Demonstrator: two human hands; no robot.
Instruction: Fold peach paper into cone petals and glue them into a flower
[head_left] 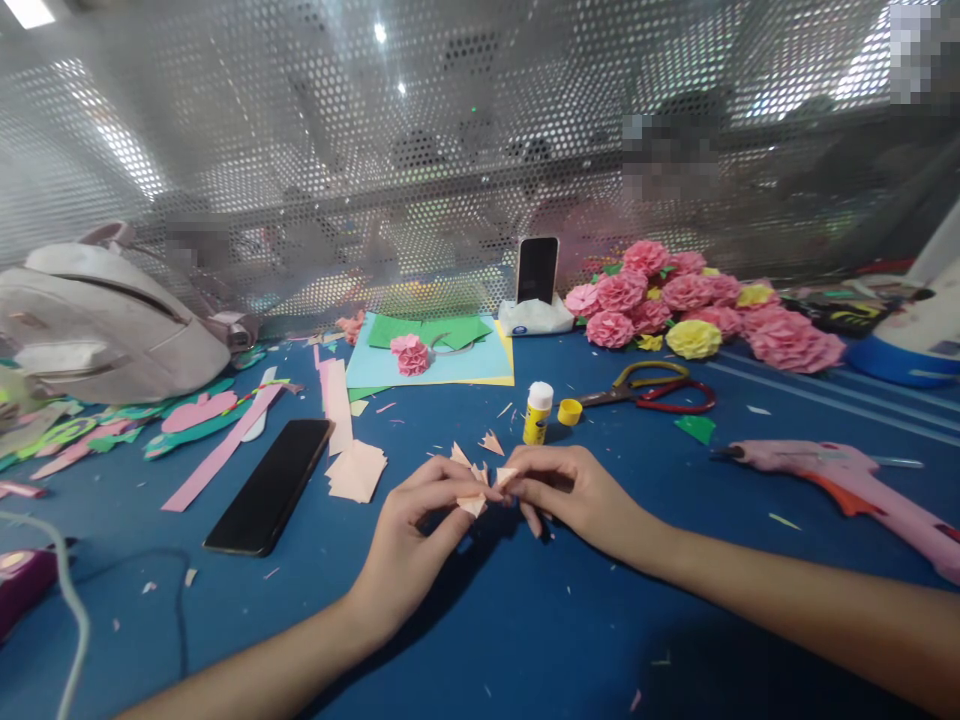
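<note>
Near the middle of the blue table, my left hand (420, 530) pinches a small folded piece of peach paper (472, 504) between thumb and fingers. My right hand (574, 490) meets it fingertip to fingertip, pinching a peach paper tip (506, 477). Whether both tips belong to one piece is hidden by the fingers. Just beyond the hands lie a peach paper scrap (492, 442) and an upright, uncapped glue stick (536, 415) with its yellow cap (569, 411) beside it. To the left sits a stack of cut peach paper pieces (358, 472).
A phone (270, 485) and pink strip (225, 450) lie left, near a backpack (112, 320). Scissors (637, 390) and a pink glue gun (840, 480) lie right. Paper flowers (675, 300), a propped phone (538, 268) and coloured sheets (435, 368) line the back, before a perforated metal panel (337, 200).
</note>
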